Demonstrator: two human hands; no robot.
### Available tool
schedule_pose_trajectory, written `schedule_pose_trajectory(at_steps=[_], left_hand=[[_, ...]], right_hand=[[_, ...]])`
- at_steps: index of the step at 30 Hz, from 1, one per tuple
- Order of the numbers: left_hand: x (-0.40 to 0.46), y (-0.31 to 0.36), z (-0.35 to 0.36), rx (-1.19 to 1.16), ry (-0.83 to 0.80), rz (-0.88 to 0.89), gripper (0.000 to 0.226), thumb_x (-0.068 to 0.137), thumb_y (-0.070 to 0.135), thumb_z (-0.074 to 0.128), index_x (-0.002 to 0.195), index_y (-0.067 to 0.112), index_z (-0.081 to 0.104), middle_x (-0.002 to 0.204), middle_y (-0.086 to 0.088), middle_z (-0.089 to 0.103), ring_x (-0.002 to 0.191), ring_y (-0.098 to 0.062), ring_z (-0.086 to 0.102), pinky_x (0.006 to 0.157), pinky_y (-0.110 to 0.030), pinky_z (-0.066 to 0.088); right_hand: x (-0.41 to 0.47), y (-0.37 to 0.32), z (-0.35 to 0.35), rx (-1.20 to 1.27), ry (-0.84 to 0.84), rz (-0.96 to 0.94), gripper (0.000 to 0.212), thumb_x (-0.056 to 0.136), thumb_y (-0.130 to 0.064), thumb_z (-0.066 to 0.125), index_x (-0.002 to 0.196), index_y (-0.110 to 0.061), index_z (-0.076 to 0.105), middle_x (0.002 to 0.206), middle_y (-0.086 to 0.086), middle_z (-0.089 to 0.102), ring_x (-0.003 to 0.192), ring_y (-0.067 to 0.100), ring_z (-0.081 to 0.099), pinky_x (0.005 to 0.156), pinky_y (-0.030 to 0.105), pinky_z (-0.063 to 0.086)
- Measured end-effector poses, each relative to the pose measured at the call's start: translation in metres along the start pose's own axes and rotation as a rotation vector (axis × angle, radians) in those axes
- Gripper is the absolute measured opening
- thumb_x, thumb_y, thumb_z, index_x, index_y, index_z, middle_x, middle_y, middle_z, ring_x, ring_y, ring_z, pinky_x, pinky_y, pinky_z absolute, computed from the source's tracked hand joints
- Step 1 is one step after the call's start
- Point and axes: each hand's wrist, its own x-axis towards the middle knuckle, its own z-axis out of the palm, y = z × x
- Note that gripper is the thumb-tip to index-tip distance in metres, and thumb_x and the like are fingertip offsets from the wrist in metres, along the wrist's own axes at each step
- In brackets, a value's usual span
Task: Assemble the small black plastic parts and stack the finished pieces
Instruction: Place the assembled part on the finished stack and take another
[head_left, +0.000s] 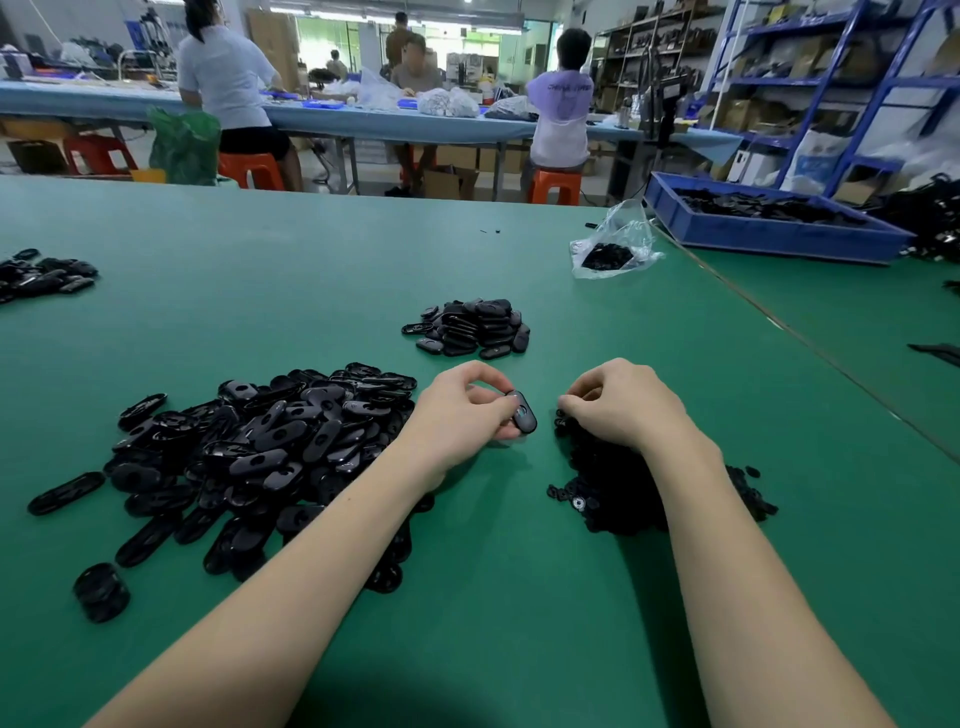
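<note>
Centre frame: left hand (470, 410) pinching one oval black shell (523, 411), tilted, just above the green mat (311, 249). Right hand (615, 402) curled, fingertips down on the heap of small round inserts (613, 488) at centre right; whether one is already pinched, cannot tell. Loose shells (260, 452) heaped at lower left; finished stack (472, 327) just beyond the hands.

Step judged: fetch an insert, seat it in the shell's hole. Best done holding the shell by its edges, hole clear, insert squared before pressing, then onto the stack.

Writing: faint print on a purple shirt (563, 91), upper centre-right, unreadable. No brand legible.
</note>
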Motion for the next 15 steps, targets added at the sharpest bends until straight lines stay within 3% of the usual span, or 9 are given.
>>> schedule_pose_trajectory(at_steps=[4,10,15], left_hand=[[0.0,0.001,0.0,-0.006,0.024,-0.009,0.008,0.089,0.005,0.067,0.096,0.009,0.065,0.078,-0.007,0.075,0.079,-0.032,0.076,0.085,-0.044,0.062],[-0.001,0.005,-0.001,-0.056,0.027,-0.047,0.01,0.09,0.002,0.068,0.095,0.008,0.061,0.088,-0.013,0.077,0.077,-0.025,0.076,0.085,-0.036,0.061],[-0.002,0.006,-0.002,-0.089,0.023,-0.043,0.011,0.091,0.002,0.067,0.098,0.007,0.06,0.08,-0.014,0.076,0.06,-0.014,0.069,0.063,-0.022,0.058]], right_hand=[[-0.001,-0.012,0.006,-0.051,0.086,0.077,0.018,0.081,-0.043,0.077,0.095,-0.031,0.077,0.103,-0.001,0.074,0.097,0.025,0.066,0.075,0.028,0.043],[-0.001,-0.021,0.009,-0.125,0.07,0.089,0.025,0.084,-0.026,0.07,0.109,-0.024,0.072,0.112,0.004,0.071,0.103,0.028,0.065,0.078,0.029,0.045],[-0.005,-0.024,0.01,-0.155,0.115,0.029,0.024,0.087,-0.032,0.069,0.11,-0.026,0.074,0.116,0.007,0.07,0.108,0.031,0.065,0.081,0.031,0.045]])
